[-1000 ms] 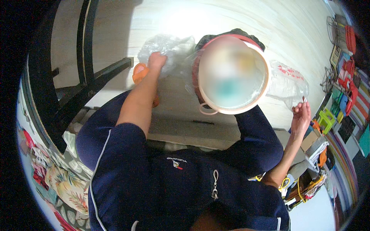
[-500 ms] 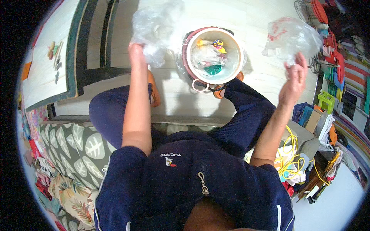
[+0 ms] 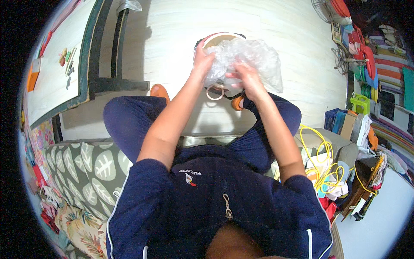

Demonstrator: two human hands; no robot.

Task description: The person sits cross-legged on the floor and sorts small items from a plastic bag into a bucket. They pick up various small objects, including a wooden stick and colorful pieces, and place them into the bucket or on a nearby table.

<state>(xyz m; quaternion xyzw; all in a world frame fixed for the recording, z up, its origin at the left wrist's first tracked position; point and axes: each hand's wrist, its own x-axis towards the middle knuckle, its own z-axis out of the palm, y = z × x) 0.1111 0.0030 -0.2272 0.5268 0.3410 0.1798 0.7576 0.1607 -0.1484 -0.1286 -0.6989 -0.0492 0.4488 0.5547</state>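
Observation:
Clear crumpled plastic bags (image 3: 263, 58) bunch together over the round bucket (image 3: 224, 38), covering most of its mouth. Whether this is one bag or both cannot be made out. At the bucket's left rim, my left hand (image 3: 203, 62) is closed on the plastic, with its thumb against the near side. My right hand (image 3: 249, 80) lies over the middle of the plastic, its fingers blurred by motion. A pale ring handle (image 3: 215, 92) hangs at the bucket's near side. The bucket's contents are hidden under the plastic.
A dark-edged table (image 3: 64, 86) stands on the left, with small items on top. My feet in orange shoes (image 3: 159, 92) flank the bucket. To the right are a yellow cord (image 3: 321, 159), a green stool (image 3: 361, 104) and piled household goods. A leaf-patterned sofa (image 3: 82, 166) is below.
Both hands came inward from wide apart, bringing the plastic bags together over the bucket. The colourful wrappers inside it are now covered.

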